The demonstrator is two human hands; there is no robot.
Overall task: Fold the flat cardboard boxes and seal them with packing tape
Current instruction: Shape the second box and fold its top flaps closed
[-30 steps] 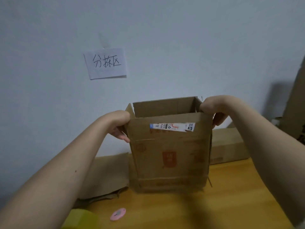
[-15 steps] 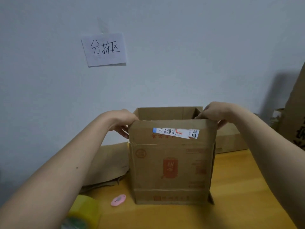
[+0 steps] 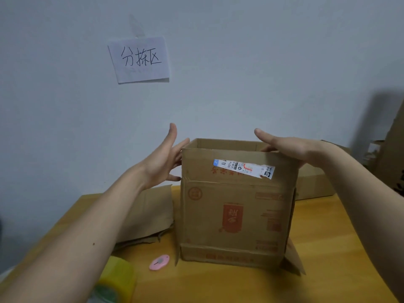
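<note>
Cardboard box [image 3: 236,206], brown corrugated board, standing upright with its top open at the middle of a wooden counter [image 3: 341,259] of orange-yellow grain. Its near face is creased and scuffed, printed in faded red with a round seal mark at upper left and a central jar-shaped emblem; the red lettering is too blurred to read. A torn white shipping label [image 3: 243,168] runs slantwise across the upper flap, with "501" legible on it. The left hand [image 3: 162,159] is spread flat, fingers straight, its fingertips touching the box's left upper edge. The right hand [image 3: 286,145] is likewise flat and spread, palm down on the right top rim. Flattened cardboard [image 3: 146,215] lies to the left behind the box; another low brown box [image 3: 314,184] sits far right against the wall. Near left lie a small pink oval cutter [image 3: 159,262] and a yellowish translucent tape roll [image 3: 115,278]. On the pale wall hangs a white paper sign [image 3: 140,60] handwritten "分拣区".
</note>
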